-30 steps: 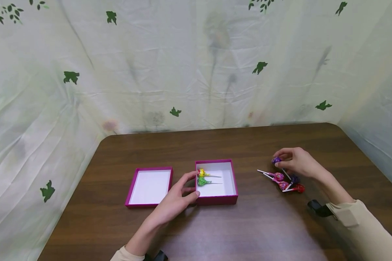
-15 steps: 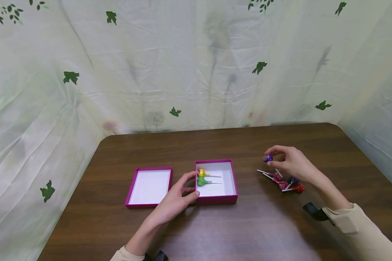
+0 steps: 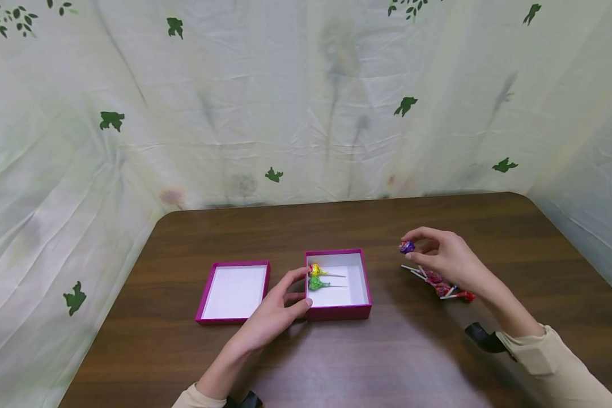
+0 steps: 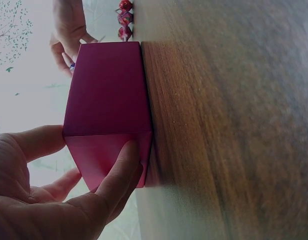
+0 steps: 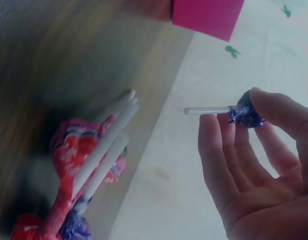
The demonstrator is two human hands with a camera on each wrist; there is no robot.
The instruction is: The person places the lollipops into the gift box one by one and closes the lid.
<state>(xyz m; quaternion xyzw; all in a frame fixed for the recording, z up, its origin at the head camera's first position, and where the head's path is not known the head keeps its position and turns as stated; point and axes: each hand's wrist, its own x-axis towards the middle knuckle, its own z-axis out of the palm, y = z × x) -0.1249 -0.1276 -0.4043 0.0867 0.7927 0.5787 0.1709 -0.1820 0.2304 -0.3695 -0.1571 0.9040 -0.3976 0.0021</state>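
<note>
A magenta box (image 3: 339, 313) with a white inside holds a yellow lollipop (image 3: 314, 270) and a green lollipop (image 3: 314, 283), lying side by side along its left wall. My left hand (image 3: 272, 317) rests its fairly straight fingers and thumb against the box's left side, near the rim; the left wrist view shows a finger flat on the outer wall. My right hand (image 3: 451, 258) pinches a purple lollipop (image 5: 247, 117) by its wrapped head, above the table, with the white stick pointing out freely. Beneath that hand lies a small pile of red and pink lollipops (image 3: 442, 289), partly hidden.
The shallow box lid (image 3: 234, 292), white inside with magenta edges, lies left of the box. Everything stands on a brown wooden table (image 3: 367, 362). Behind it hangs a pale curtain (image 3: 224, 113) with green leaf prints.
My right hand has moved left and slightly up from over the pile, carrying the purple lollipop. My left hand, the box and its two lollipops have stayed in place.
</note>
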